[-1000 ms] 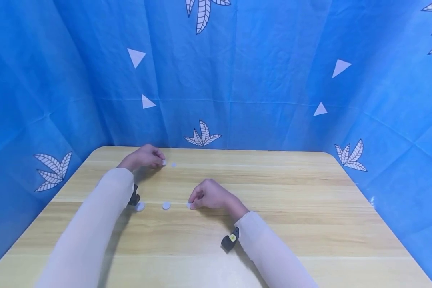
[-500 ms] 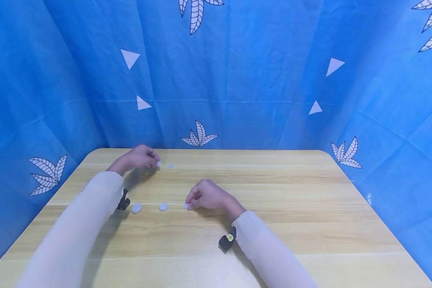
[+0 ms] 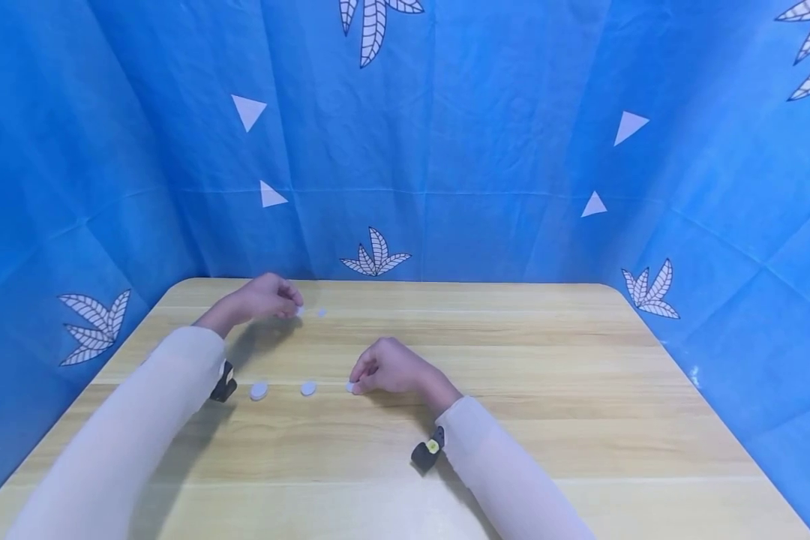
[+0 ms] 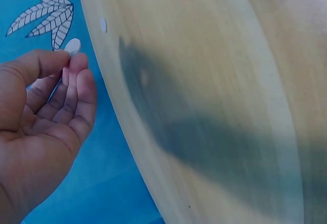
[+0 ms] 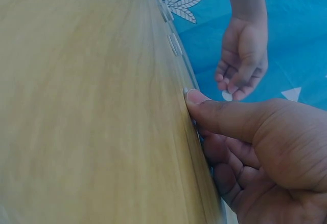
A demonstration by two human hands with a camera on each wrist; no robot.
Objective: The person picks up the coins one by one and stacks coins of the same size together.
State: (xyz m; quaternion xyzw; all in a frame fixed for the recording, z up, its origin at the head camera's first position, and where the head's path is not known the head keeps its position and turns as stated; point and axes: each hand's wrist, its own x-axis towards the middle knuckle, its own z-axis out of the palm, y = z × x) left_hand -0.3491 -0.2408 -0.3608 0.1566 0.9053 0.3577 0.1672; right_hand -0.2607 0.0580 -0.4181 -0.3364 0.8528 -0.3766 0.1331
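Over the far left of the table, my left hand (image 3: 265, 295) pinches a small round white disc (image 4: 73, 46) between thumb and fingertips. The disc is tilted, and in the left wrist view its shadow falls apart from it on the wood. Just right of it lies another small white disc (image 3: 322, 312). Nearer me, my right hand (image 3: 393, 366) pinches a white disc (image 3: 351, 387) at the table surface, its thumb covering much of it. To the left of that hand are a single white disc (image 3: 308, 388) and a thicker white stack of discs (image 3: 259, 391), roughly in a row.
The light wooden table (image 3: 513, 405) has its far edge close to a blue curtain (image 3: 486, 150) printed with leaves and triangles. Black wrist cameras (image 3: 425, 454) sit at both cuffs. My left forearm (image 3: 128, 420) stretches over the left side of the table.
My left forearm has swung a little to the left, and the left hand has come slightly lower with its disc. The right hand stays in place. The head view shifted slightly.
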